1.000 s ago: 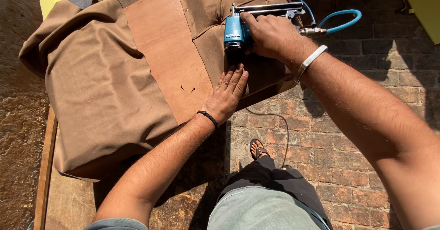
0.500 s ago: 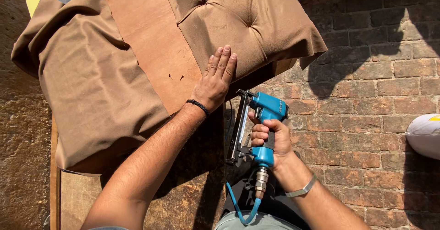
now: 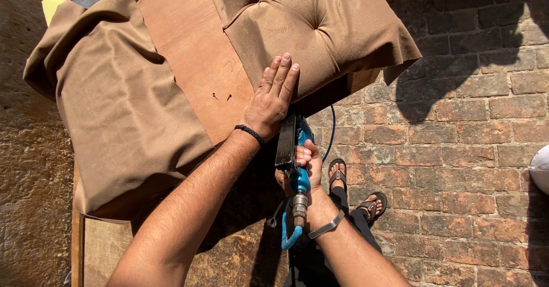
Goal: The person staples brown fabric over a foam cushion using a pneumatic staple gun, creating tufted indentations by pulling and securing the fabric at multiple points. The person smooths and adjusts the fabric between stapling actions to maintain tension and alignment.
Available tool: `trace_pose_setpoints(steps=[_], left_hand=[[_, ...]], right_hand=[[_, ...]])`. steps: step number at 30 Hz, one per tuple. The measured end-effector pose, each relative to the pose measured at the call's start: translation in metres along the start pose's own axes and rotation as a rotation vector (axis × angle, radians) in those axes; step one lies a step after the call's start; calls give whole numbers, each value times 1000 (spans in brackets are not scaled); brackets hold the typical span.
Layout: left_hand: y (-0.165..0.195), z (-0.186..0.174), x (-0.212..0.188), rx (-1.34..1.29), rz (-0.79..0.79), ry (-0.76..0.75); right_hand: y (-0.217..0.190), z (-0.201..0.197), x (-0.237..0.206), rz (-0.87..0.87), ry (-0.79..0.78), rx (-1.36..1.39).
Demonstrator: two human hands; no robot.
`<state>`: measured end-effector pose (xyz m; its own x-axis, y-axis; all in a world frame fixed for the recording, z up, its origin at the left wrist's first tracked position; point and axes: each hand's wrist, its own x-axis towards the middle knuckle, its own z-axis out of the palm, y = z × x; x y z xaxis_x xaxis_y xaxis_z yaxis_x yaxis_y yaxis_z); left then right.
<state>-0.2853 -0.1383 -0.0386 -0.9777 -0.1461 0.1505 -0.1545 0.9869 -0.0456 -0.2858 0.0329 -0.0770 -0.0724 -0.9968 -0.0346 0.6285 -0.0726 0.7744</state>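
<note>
My left hand [image 3: 271, 98] lies flat, fingers together, on the edge of a tan tufted cushion [image 3: 320, 30] where it meets a plywood panel [image 3: 197, 64]. My right hand [image 3: 303, 175] grips a blue pneumatic staple gun [image 3: 291, 150], held upright just below the left hand, its nose against the panel's edge. A blue air hose [image 3: 289, 238] hangs from the gun's base. A dark band circles my left wrist and a metal bracelet circles my right wrist. Two small staples [image 3: 222, 96] show in the plywood.
Loose tan fabric [image 3: 114, 115] drapes over the left part of the piece, which rests on a wooden board [image 3: 103, 247]. A red brick floor [image 3: 457, 150] lies to the right, with my sandalled feet [image 3: 354, 187] on it. A white object [image 3: 540, 167] sits at the right edge.
A second ago my right hand held the staple gun at the cushion's far edge. It has come down beside the near edge under my left hand, which slid onto the cushion's edge.
</note>
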Motion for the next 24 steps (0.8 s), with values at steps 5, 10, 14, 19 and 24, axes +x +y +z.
trace_pose_setpoints(steps=[5, 10, 14, 19, 24], left_hand=[[-5, -9, -2, -168, 12, -73], [-22, -24, 2, -388, 94, -29], [-19, -21, 23, -178, -62, -126], [8, 4, 36, -56, -171, 59], [12, 13, 29, 59, -57, -101]], right_hand=[[-9, 4, 4, 156, -110, 78], [-26, 4, -3, 120, -36, -85], [-43, 3, -31, -4, -8, -252], [-52, 1, -45, -32, -66, -202], [-48, 8, -36, -82, -15, -203]])
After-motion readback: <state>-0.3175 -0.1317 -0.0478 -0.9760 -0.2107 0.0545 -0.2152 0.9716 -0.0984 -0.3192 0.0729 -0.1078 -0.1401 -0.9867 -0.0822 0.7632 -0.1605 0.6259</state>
